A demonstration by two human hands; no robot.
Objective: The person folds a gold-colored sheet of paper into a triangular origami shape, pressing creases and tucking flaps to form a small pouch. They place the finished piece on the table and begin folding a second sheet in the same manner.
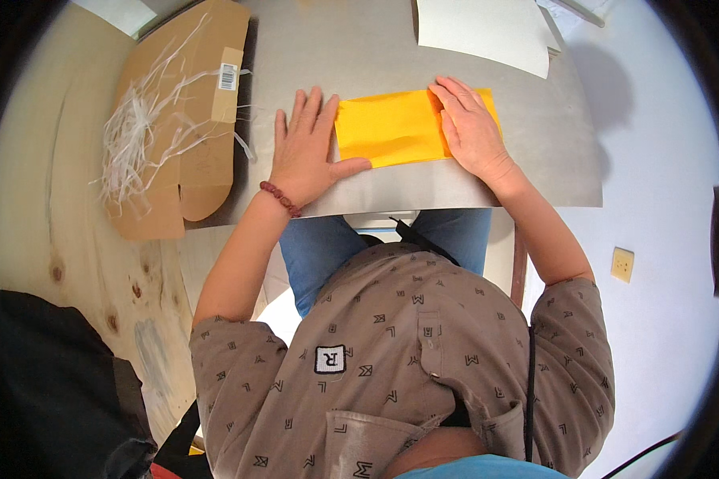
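- Grey, smooth sheeting covers the table (pixel 287 56), and such a surface could let light material skid if pressed unevenly.
- Brown cardboard (pixel 209 172) lies on the left, bearing a tangle of white strips (pixel 132 132); a few trail past its edge toward the left hand (pixel 305 148), so a sideways sweep could snag them.
- Bright yellow sheet (pixel 387 132) lies between both hands near the table's front edge; a crease could set crooked if its left end slips.
- Spread wide, the left hand rests flat, grasping nothing, its thumb over the sheet's lower left corner.
- Fingers nearly together and gently bent, the right hand (pixel 470 132) lies on the sheet's right end; whether it pinches anything underneath, I cannot tell. Pushing too hard there could wrinkle it.
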